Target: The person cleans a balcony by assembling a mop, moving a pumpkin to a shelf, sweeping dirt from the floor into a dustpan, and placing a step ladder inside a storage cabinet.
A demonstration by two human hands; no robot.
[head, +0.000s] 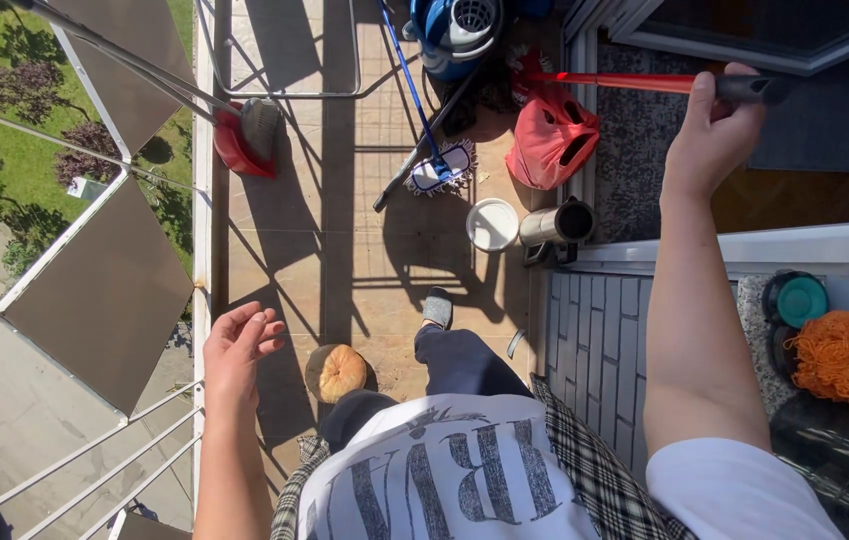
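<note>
A long red broom handle with a black grip point(644, 83) is gripped by the closed right hand point(712, 130) near the balcony's doorway edge; its head is hidden, so progress cannot be judged. The left hand point(236, 350), open and empty, is held by the railing edge.

Bare tiled floor point(284, 240) runs open through the frame's centre; ahead, clutter blocks it — red dustpan point(242, 145) upper left, mop point(441, 168), white lid point(492, 224), red bag point(551, 140) upper centre — railing point(206, 200) walls the left.
</note>
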